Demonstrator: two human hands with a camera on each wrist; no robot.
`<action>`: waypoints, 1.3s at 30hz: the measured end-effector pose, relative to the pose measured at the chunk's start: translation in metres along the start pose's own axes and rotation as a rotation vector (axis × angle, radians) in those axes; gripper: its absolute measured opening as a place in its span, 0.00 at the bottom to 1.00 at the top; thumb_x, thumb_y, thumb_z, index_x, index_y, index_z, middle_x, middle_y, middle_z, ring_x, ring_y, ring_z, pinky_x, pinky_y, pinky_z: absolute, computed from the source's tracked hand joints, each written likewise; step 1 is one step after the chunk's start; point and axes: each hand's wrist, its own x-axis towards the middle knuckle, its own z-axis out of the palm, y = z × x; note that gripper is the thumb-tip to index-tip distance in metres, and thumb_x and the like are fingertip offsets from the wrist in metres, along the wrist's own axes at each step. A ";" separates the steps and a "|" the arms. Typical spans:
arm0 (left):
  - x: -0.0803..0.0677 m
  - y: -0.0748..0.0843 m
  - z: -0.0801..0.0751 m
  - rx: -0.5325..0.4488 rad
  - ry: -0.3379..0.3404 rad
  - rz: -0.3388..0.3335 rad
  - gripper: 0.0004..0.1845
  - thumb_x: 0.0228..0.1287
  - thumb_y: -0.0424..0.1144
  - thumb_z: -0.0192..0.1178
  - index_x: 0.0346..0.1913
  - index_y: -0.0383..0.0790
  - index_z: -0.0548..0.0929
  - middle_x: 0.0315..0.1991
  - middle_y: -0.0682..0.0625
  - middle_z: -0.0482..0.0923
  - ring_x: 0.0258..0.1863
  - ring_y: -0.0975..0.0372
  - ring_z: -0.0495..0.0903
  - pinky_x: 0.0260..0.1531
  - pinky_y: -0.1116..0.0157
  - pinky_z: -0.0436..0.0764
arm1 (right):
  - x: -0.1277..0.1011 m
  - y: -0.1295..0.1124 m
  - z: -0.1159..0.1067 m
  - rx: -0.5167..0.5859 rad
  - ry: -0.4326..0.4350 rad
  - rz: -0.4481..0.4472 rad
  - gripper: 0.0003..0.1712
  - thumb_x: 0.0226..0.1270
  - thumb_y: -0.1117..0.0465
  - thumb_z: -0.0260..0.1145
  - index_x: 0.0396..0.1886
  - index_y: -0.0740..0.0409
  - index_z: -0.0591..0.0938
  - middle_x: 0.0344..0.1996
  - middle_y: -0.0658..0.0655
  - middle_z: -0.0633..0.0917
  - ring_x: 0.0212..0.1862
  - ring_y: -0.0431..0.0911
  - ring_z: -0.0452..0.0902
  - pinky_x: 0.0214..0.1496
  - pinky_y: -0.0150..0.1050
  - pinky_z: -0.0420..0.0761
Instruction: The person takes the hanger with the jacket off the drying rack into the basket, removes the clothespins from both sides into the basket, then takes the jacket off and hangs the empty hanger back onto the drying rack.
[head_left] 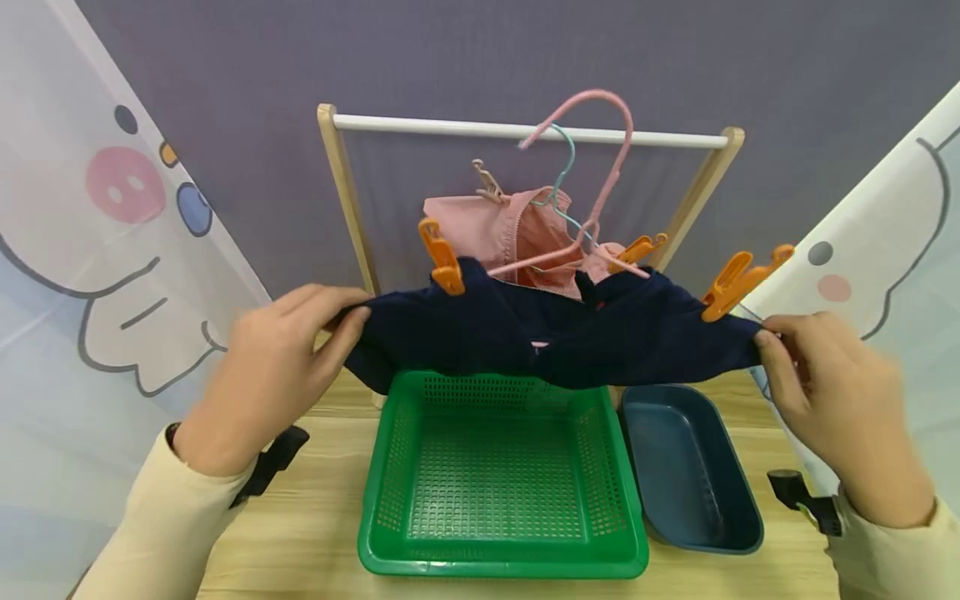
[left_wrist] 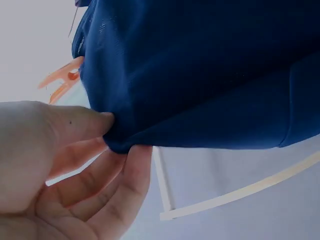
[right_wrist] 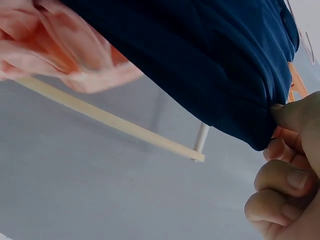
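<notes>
A small navy garment (head_left: pixel 480 333), with what looks like a zipper at its neck, hangs stretched sideways on a pink hanger (head_left: pixel 600 200). My left hand (head_left: pixel 281 367) pinches its left end between thumb and fingers; the left wrist view shows the navy cloth (left_wrist: pixel 200 75) bunched there. At the opposite end, my right hand (head_left: pixel 840 392) pinches the other tip, also seen as navy cloth (right_wrist: pixel 225 70) in the right wrist view. One orange clothespin (head_left: pixel 442 258) grips the garment's left shoulder, and another orange clothespin (head_left: pixel 738 283) sits near the right end.
Behind is a rack with a white rod (head_left: pixel 450 127) and wooden posts. A pink garment (head_left: pixel 472 221) hangs from it on a teal hanger (head_left: pixel 566 167). Below stand a green basket (head_left: pixel 502 568) and a dark blue bin (head_left: pixel 753 525) on a wood-grain table (head_left: pixel 322 517).
</notes>
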 end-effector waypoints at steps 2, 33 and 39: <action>-0.018 0.004 0.001 -0.021 -0.036 0.000 0.10 0.73 0.39 0.59 0.44 0.36 0.87 0.35 0.47 0.85 0.28 0.58 0.83 0.22 0.58 0.82 | -0.015 -0.008 -0.002 0.034 -0.019 0.010 0.32 0.81 0.45 0.47 0.34 0.70 0.81 0.19 0.54 0.71 0.21 0.43 0.60 0.15 0.32 0.58; -0.177 0.003 0.052 -0.428 -0.426 -0.265 0.11 0.56 0.26 0.72 0.40 0.42 0.90 0.35 0.59 0.84 0.29 0.75 0.75 0.22 0.75 0.78 | -0.179 -0.064 0.051 0.391 -0.354 0.267 0.18 0.55 0.71 0.75 0.40 0.47 0.83 0.28 0.35 0.72 0.23 0.28 0.62 0.20 0.20 0.63; -0.177 0.000 0.052 -0.427 -0.449 -0.264 0.10 0.57 0.28 0.72 0.41 0.43 0.90 0.37 0.56 0.86 0.32 0.72 0.80 0.25 0.74 0.80 | -0.169 -0.060 0.048 0.417 -0.368 0.269 0.22 0.52 0.71 0.77 0.43 0.45 0.85 0.28 0.34 0.71 0.23 0.29 0.60 0.22 0.20 0.62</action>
